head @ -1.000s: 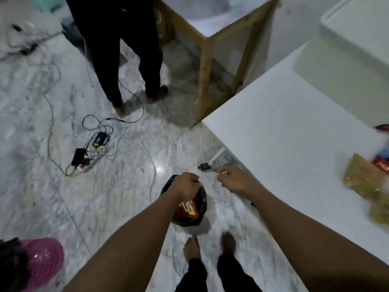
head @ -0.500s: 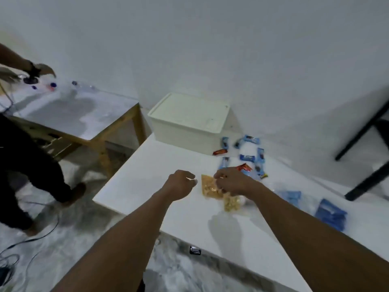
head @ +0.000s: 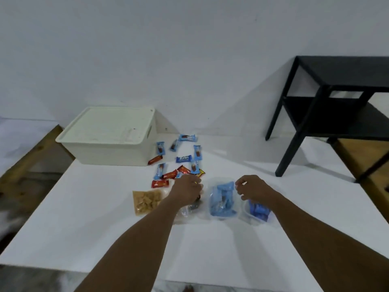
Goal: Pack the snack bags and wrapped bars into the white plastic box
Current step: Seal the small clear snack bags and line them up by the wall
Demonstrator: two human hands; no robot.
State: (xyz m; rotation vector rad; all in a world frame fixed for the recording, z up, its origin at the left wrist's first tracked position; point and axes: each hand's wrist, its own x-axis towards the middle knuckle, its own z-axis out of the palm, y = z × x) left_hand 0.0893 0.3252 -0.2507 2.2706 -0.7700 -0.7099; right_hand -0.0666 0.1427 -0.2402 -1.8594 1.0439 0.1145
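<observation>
The white plastic box (head: 109, 153) stands at the back left of the white table (head: 84, 218) with its lid on. Blue wrapped bars (head: 183, 159) and red wrapped bars (head: 160, 183) lie scattered to its right. A clear bag of golden snacks (head: 146, 202) lies left of my left hand (head: 187, 190), whose fingers curl down over a small dark thing; what it grips is hidden. A clear bag of blue packs (head: 223, 200) lies between my hands. My right hand (head: 252, 189) hovers with bent fingers over another bag of blue packs (head: 257, 211), holding nothing.
A black side table (head: 336, 81) stands on the white table at the back right against the wall. A wooden table edge (head: 31, 157) shows at the left. The white table's front edge runs below my forearms.
The view swung up from the floor to the table. My left hand left the black bag on the floor; both hands moved onto the table and now sit apart, either side of the blue-pack bag.
</observation>
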